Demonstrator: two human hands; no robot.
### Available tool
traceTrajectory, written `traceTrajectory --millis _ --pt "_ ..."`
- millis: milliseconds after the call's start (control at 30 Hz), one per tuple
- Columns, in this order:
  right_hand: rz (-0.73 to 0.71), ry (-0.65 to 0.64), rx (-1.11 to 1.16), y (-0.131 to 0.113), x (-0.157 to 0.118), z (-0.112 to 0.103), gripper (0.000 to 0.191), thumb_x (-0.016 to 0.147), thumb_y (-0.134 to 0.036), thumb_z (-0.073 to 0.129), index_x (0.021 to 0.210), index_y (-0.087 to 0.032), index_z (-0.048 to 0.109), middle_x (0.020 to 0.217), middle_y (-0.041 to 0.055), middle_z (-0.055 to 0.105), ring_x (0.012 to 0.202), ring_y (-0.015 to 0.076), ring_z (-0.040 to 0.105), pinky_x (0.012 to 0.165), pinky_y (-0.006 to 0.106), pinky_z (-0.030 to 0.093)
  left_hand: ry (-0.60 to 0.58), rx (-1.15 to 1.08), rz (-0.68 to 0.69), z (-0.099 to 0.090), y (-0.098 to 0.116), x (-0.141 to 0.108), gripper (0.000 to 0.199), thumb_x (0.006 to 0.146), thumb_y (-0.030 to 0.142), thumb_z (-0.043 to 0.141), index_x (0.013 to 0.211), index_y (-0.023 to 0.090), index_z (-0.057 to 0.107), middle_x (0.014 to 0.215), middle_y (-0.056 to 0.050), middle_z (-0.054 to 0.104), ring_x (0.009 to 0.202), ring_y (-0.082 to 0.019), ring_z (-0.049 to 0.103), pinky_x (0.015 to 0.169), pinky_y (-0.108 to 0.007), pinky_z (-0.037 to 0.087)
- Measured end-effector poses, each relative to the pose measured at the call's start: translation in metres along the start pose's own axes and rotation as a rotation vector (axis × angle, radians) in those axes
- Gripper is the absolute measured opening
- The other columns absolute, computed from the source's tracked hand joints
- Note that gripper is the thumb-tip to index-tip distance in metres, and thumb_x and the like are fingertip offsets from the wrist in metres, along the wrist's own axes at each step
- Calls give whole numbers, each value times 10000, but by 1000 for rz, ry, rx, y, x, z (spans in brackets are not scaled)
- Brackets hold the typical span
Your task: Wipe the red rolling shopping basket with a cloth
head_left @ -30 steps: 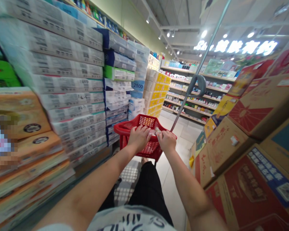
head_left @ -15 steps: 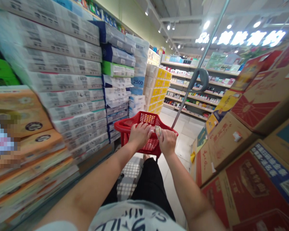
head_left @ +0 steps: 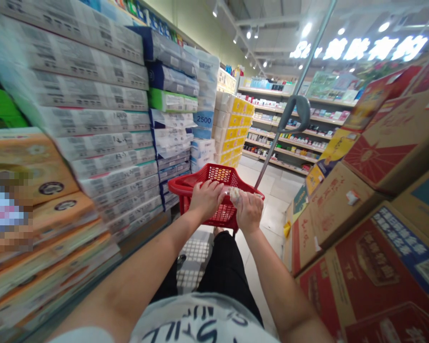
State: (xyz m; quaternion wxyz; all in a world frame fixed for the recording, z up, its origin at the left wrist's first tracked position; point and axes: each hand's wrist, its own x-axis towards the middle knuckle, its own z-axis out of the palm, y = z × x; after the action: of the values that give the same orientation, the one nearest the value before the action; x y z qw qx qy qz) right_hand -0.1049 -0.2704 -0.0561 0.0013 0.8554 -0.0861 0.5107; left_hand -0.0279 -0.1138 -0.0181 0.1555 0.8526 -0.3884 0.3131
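Observation:
A red plastic shopping cart [head_left: 183,187] with a perforated basket stands right in front of my body. My left hand [head_left: 206,200] is closed over the middle of its near handle bar. Just to the right, my right hand [head_left: 249,209] wraps the same bar. Between the two hands lies a small pale, crumpled-looking item [head_left: 235,194], against the fingers of my right hand; what it is cannot be made out. A metal pole with a grey loop handle [head_left: 296,114] rises from the cart's right side.
Stacked packs of paper [head_left: 107,100] line the left side, with orange packs [head_left: 28,162] nearer. Cardboard boxes [head_left: 346,205] are piled close on the right. A tiled aisle [head_left: 271,205] leads to stocked shelves [head_left: 282,128] ahead.
The view has shifted very slightly against the stacks and boxes. Both hands remain on the cart's bar, and the pale item shows a little more to the left of my right hand.

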Motion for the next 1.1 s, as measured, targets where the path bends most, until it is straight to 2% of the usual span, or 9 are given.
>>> traceTrajectory --millis 67,133,300,500,667,733,900,1033,1100 --pt "44 -108 -15 2 10 -2 253 963 -275 432 849 -196 644 832 54 612 842 196 517 833 332 350 -3 1 -1 0 0 0 370 962 379 378 1267 266 556 1301 -68 594 1231 -267 482 1005 -486 338" --pt "56 -155 -16 4 16 -3 283 968 -310 441 793 -199 635 778 40 601 796 184 507 807 321 343 -2 3 -5 0 -1 0 373 965 383 374 1266 261 555 1302 -70 594 1237 -266 477 1013 -487 331" --pt "-33 -12 45 6 5 -2 302 956 -421 480 1091 -194 628 1049 85 621 1020 228 496 934 375 317 -5 -11 0 0 -1 0 378 966 391 369 1264 256 558 1278 -77 608 1233 -273 485 1011 -494 331" --pt "64 -158 -4 9 16 0 310 960 -340 458 742 -198 627 752 32 593 775 176 517 802 323 356 -6 -17 -11 1 0 -1 386 965 380 366 1281 256 550 1301 -80 593 1255 -270 465 1022 -490 325" --pt "-1 50 69 6 -5 3 267 965 -273 410 1096 -191 628 1097 96 608 1087 236 485 971 409 319 -12 -17 -12 1 1 -1 385 959 391 384 1283 263 549 1299 -79 594 1249 -274 468 1020 -498 323" --pt "13 65 70 7 -6 3 262 957 -257 407 1066 -190 636 1065 92 613 1064 233 490 965 405 321 -12 -12 -7 1 1 -1 386 963 393 376 1278 254 551 1296 -78 597 1243 -273 472 1017 -495 324" --pt "53 -101 35 12 10 1 246 923 -288 466 755 -198 622 761 44 584 799 196 497 830 347 357 3 -16 -4 0 2 -1 386 970 379 356 1278 245 546 1302 -74 593 1250 -268 466 1014 -484 328" --pt "-2 21 66 11 -3 5 239 929 -250 433 1044 -183 631 1037 98 605 1057 243 467 955 410 318 -12 -22 -14 -1 2 -1 379 959 381 385 1277 258 551 1293 -82 597 1246 -272 469 1013 -490 332" --pt "11 36 58 10 -4 5 247 919 -235 438 1071 -184 625 1060 101 599 1072 247 462 963 419 316 -15 -21 -14 -1 2 -1 379 956 380 393 1278 262 551 1292 -84 597 1245 -272 470 1012 -493 334"
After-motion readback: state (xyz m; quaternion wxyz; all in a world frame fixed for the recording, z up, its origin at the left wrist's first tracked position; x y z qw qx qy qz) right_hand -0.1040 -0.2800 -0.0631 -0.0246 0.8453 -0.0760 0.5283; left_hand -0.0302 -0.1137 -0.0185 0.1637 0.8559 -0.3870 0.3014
